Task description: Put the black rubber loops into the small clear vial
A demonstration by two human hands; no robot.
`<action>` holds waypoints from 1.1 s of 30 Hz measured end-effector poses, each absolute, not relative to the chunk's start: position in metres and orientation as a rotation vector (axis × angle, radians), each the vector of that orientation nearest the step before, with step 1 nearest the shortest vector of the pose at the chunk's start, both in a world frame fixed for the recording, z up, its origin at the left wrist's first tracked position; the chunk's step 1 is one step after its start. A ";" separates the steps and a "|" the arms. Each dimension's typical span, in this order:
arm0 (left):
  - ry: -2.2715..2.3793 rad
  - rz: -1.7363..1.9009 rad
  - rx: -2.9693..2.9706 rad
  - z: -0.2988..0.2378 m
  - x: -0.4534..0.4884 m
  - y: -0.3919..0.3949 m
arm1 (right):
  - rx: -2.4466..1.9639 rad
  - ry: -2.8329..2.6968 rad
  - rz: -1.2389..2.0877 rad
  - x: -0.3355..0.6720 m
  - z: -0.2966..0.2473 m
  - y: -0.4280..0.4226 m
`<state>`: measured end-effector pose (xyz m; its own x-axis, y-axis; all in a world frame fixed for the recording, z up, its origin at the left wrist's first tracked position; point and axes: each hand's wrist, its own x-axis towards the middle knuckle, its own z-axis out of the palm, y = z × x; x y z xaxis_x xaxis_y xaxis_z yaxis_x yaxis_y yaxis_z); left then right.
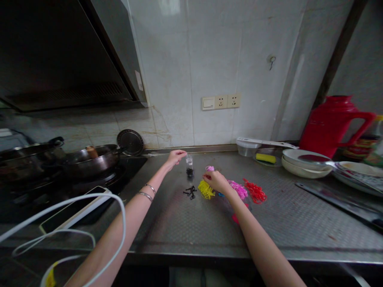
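My left hand (176, 156) reaches out over the steel counter (185, 223), fingers pinched together on something too small to make out, just left of a small clear jar (189, 165) with black bits at its bottom. My right hand (216, 181) rests closed among small piles of clips: yellow ones (206, 189) at its left, pink ones (238, 189) and red ones (255, 191) at its right. A pink lid-like piece (210, 168) shows at its fingertips. A few black clips (190, 192) lie loose in front of the jar.
A stove with a pan (89, 159) and a wok (26, 155) fills the left. A phone (74, 213) lies by it. Stacked plates (305, 163), a red thermos jug (332, 123), a clear tub (247, 147) and a yellow sponge (265, 158) stand at the right. White cable (89, 199) hangs near.
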<state>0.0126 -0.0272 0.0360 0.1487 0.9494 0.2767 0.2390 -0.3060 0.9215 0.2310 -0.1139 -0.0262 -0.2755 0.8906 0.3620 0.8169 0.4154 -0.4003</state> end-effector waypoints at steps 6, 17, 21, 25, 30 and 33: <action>1.266 1.307 1.443 -0.011 0.000 -0.036 | -1.090 -2.232 0.229 0.211 -0.026 -0.117; 1.334 1.314 1.477 -0.049 -0.005 -0.052 | -1.134 -2.571 0.186 0.187 -0.024 -0.135; 1.332 1.332 1.524 -0.049 -0.006 -0.054 | -1.134 -2.616 0.106 0.184 -0.022 -0.141; 1.332 1.347 1.531 -0.051 -0.007 -0.054 | -1.151 -2.613 0.042 0.183 -0.022 -0.141; 1.296 1.361 1.529 -0.051 -0.008 -0.055 | -1.176 -2.600 0.019 0.184 -0.023 -0.139; 1.298 1.360 1.529 -0.050 -0.007 -0.056 | -1.191 -2.579 -0.001 0.183 -0.024 -0.138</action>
